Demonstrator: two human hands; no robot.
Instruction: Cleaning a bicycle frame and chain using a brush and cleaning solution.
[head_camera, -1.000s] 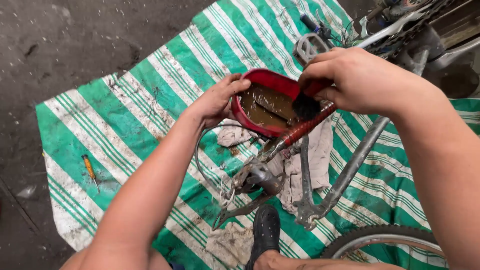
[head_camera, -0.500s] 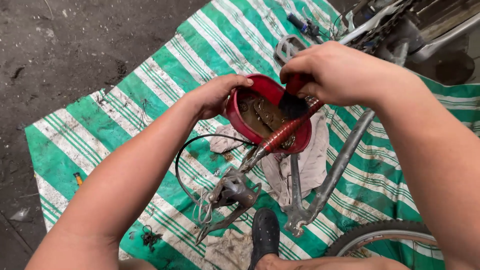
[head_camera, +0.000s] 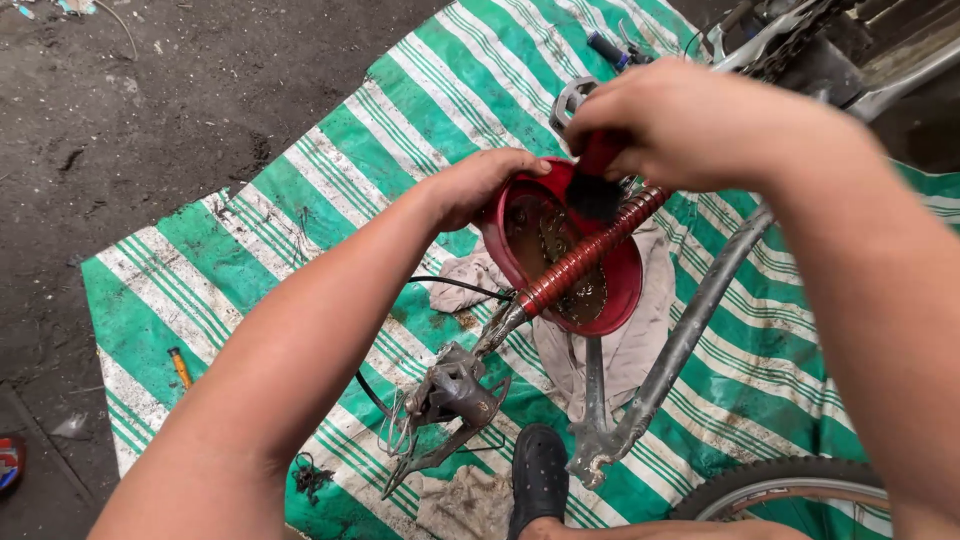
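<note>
No packages or labels in my view; the nearest thing to a marked surface is the green-and-white striped tarp, woven plastic, creased, spread over dark gritty ground.

Landmark: the red bowl, round, glossy plastic, holding brown murky liquid, sitting on a pale stained rag on the tarp. My left hand cups the bowl's near-left rim, fingers curled over the edge, thumb outside. My right hand is closed around a red-handled brush just above the bowl's far rim, its dark bristles pointing down into the bowl. A red ribbed chain-stay tube, corrugated like a spring sleeve, crosses over the bowl from upper right to lower left.

Below-left of the bowl: a grey metal derailleur, grimy, with a black cable looping away from it. Right of the bowl runs a dull grey frame tube; below-right, a tyre edge. A black shoe stands below the bowl. Far left of the bowl, a small orange-handled tool lies on the tarp.

Since half a second ago: the right hand has shifted slightly toward the bowl's far rim and the brush shows more clearly; the left hand's grip on the rim is unchanged. The bowl keeps its place on the rag.
</note>
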